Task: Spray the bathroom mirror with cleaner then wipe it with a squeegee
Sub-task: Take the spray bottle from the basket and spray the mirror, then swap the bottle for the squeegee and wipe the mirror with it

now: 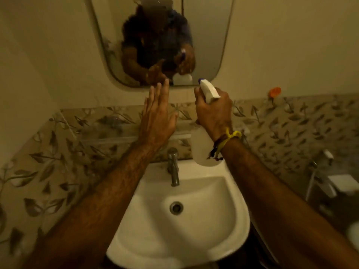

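Below, the sink (pixel 229 226); right hand (pixel 213 111) clamps spray bottle (pixel 208 91), nozzle aimed at mirror (pixel 204 35), probably mid-spray; left hand (pixel 157 117) open, empty.

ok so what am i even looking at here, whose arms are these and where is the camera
There is just one picture, taken by a wide-angle camera worn on a person's head, so you look forward and down along their own two bare arms. No machine is involved.

The right hand is wrapped around a white spray bottle, its nozzle aimed up at the mirror on the wall; threads are tied at that wrist. The left hand is open and empty, fingers stretched toward the mirror's lower edge. The dark shape in the glass is the person's own reflection.

Below the hands is a white sink with a metal tap. Leaf-patterned tiles run along the wall. No squeegee shows in this view.
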### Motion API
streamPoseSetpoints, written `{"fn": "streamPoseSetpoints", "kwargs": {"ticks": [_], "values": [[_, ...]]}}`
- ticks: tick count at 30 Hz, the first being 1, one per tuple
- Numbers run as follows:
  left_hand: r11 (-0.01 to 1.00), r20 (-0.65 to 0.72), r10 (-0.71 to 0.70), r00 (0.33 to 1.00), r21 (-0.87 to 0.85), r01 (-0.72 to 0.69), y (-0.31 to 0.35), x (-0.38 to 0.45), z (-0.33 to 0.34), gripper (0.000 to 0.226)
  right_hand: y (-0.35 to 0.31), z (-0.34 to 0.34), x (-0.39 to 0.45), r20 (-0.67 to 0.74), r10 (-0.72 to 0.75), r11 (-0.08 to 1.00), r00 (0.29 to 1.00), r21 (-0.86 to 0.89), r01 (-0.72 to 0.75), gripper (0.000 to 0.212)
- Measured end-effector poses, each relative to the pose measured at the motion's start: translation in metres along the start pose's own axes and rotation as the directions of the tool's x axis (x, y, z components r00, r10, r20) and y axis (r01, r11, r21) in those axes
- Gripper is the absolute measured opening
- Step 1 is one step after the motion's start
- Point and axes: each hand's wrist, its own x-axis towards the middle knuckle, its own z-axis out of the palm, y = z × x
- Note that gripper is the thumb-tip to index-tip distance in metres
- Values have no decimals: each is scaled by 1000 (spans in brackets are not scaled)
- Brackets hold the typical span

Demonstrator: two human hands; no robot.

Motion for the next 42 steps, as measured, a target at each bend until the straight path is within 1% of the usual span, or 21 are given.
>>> {"fn": "streamPoseSetpoints", "kwargs": {"ticks": [3, 7, 9, 11, 12, 13, 15, 17, 18, 20, 21, 22, 23, 25, 27, 29, 31, 33, 34, 36, 42], "values": [[992, 1, 56, 998, -109, -55, 23, -35, 49, 77, 27, -33, -5, -100, 25, 1000, 995, 20, -23, 11], [971, 91, 97, 991, -228, -74, 53, -72, 118, 67, 74, -86, -17, -212, 75, 997, 974, -19, -81, 18], [954, 124, 139, 982, -284, -99, 70, -90, 150, 60, 102, -115, -27, -272, 116, 990, 955, -43, -133, 11], [945, 213, 150, 966, -318, -77, 85, -108, 179, 56, 130, -144, -39, -333, 159, 978, 930, -78, -195, 11], [947, 294, 142, 945, -318, -44, 91, -116, 193, 55, 146, -159, -46, -351, 189, 969, 917, -86, -232, 10], [952, 394, 122, 911, -305, 4, 97, -124, 208, 56, 163, -172, -54, -369, 225, 956, 902, -94, -277, 12], [971, 596, 40, 802, -212, 109, 106, -137, 241, 64, 198, -196, -69, -396, 298, 924, 868, -108, -367, 22], [986, 741, -79, 667, -38, 160, 112, -148, 272, 77, 231, -214, -84, -400, 349, 893, 847, -133, -431, 10], [984, 784, -135, 606, 36, 172, 114, -153, 286, 83, 245, -221, -91, -396, 381, 872, 836, -148, -467, 10], [964, 832, -221, 510, 105, 246, 120, -164, 308, 93, 274, -231, -103, -369, 451, 829, 812, -165, -535, 8], [951, 838, -255, 481, 127, 283, 124, -170, 317, 99, 288, -236, -107, -358, 480, 811, 801, -167, -560, 6], [946, 835, -283, 472, 161, 282, 128, -177, 327, 105, 302, -239, -110, -354, 511, 792, 783, -160, -589, 14], [946, 816, -310, 488, 215, 242, 133, -184, 334, 111, 317, -241, -112, -343, 541, 773, 768, -156, -614, 20], [935, 754, -344, 559, 327, 135, 144, -196, 348, 121, 344, -242, -111, -303, 582, 741, 755, -184, -646, 24], [907, 682, -405, 609, 382, 175, 150, -204, 356, 125, 373, -236, -107, -266, 621, 720, 737, -180, -671, 23], [885, 641, -458, 616, 395, 247, 152, -208, 362, 122, 403, -226, -102, -239, 646, 703, 725, -183, -687, 23], [876, 623, -471, 625, 414, 248, 153, -209, 367, 119, 436, -214, -98, -220, 643, 712, 734, -183, -678, 17], [881, 618, -462, 637, 403, 248, 152, -212, 372, 119, 463, -200, -92, -213, 640, 723, 739, -160, -672, 19], [885, 612, -456, 646, 389, 256, 151, -214, 373, 119, 475, -194, -89, -204, 657, 714, 726, -140, -686, 20], [889, 600, -447, 663, 379, 256, 148, -217, 376, 118, 500, -182, -87, -174, 698, 688, 695, -106, -718, 13], [903, 584, -430, 689, 264, 340, 144, -221, 377, 115, 549, -167, -102, -24, 759, 639, 651, -169, -751, 33]]}}
